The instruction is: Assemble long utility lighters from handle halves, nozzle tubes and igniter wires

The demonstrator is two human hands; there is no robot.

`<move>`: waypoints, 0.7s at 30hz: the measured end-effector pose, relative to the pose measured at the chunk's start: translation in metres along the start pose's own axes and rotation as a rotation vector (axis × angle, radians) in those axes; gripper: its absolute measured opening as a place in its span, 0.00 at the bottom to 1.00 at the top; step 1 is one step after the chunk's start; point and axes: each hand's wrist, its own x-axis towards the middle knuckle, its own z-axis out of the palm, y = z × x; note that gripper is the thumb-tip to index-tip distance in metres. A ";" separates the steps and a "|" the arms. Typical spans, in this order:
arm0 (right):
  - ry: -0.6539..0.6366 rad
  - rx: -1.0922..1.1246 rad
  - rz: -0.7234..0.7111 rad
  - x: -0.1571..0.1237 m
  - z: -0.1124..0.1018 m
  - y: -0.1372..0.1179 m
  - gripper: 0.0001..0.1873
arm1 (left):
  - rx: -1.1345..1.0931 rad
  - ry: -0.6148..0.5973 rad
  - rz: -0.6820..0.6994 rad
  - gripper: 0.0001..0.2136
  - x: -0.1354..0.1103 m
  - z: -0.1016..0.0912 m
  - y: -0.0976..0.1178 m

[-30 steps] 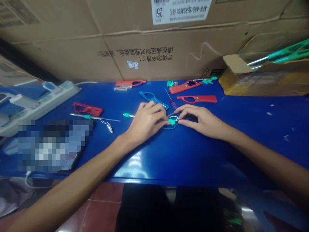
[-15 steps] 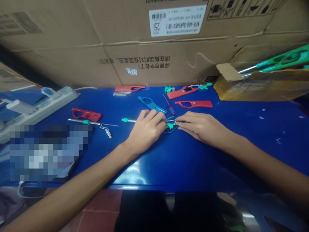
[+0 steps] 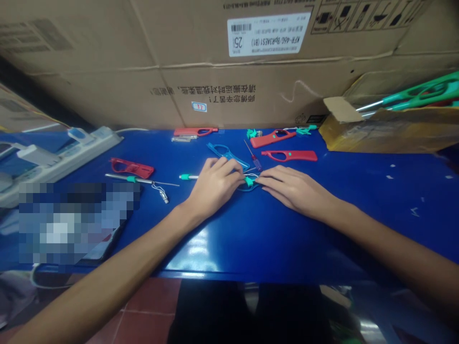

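Both hands meet at the middle of the blue table (image 3: 251, 239). My left hand (image 3: 215, 185) is curled, its fingertips pinching a small green plastic piece (image 3: 248, 181) with thin white wire on it. That piece sits on a blue handle shell (image 3: 247, 188), mostly hidden under the hands. My right hand (image 3: 291, 187) lies low with its fingers pressed together, holding the shell's right end against the table. A metal rod with a green collar (image 3: 186, 177) runs out to the left from under my left hand.
Behind the hands lie another blue shell (image 3: 225, 154), a small screwdriver (image 3: 253, 155) and red handle shells (image 3: 289, 155) (image 3: 272, 137) (image 3: 195, 131) (image 3: 132, 167). To the left are a second rod (image 3: 129, 178), a power strip (image 3: 60, 154) and a blurred flat device (image 3: 71, 220). Cardboard boxes (image 3: 215, 86) wall the back.
The hands have stayed on the same piece, shifting slightly left and closer together. The view has tipped a little, so the whole scene sits somewhat lower than one second ago.
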 end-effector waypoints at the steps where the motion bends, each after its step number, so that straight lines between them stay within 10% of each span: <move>1: -0.004 0.012 0.001 0.000 0.001 0.001 0.14 | -0.007 0.000 0.003 0.08 0.000 0.000 0.000; 21: -0.038 -0.034 -0.056 0.000 0.005 0.003 0.24 | -0.025 0.004 -0.076 0.08 0.000 0.000 0.005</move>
